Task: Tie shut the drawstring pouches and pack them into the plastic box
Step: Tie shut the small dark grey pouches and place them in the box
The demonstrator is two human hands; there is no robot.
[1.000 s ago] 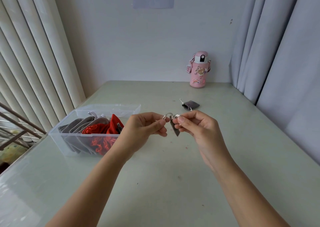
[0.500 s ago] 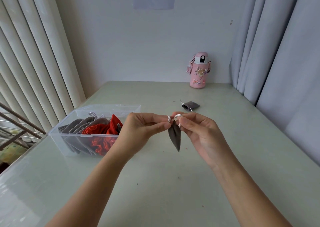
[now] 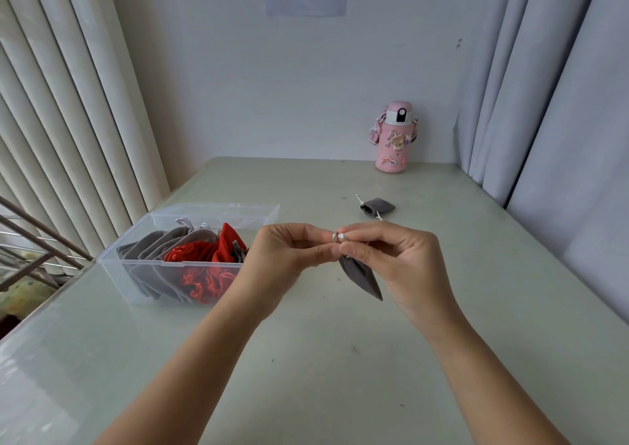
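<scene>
While a small grey pouch (image 3: 360,279) hangs above the table (image 3: 340,376), its white drawstring (image 3: 337,237) is pinched at the neck between the fingertips of the left hand (image 3: 289,257) and the right hand (image 3: 398,261). The tying is judged to be under way, not finished. The clear plastic box (image 3: 114,271), set at the left of the table, is already packed with several grey pouches (image 3: 153,250) leaning in a row and red pouches (image 3: 211,254) beside them; room appears to be left at its far end. One more loose grey pouch (image 3: 377,205) is seen lying beyond the hands, well apart from the box; whether it is tied cannot be told. At least two pouches are judged left to pack.
</scene>
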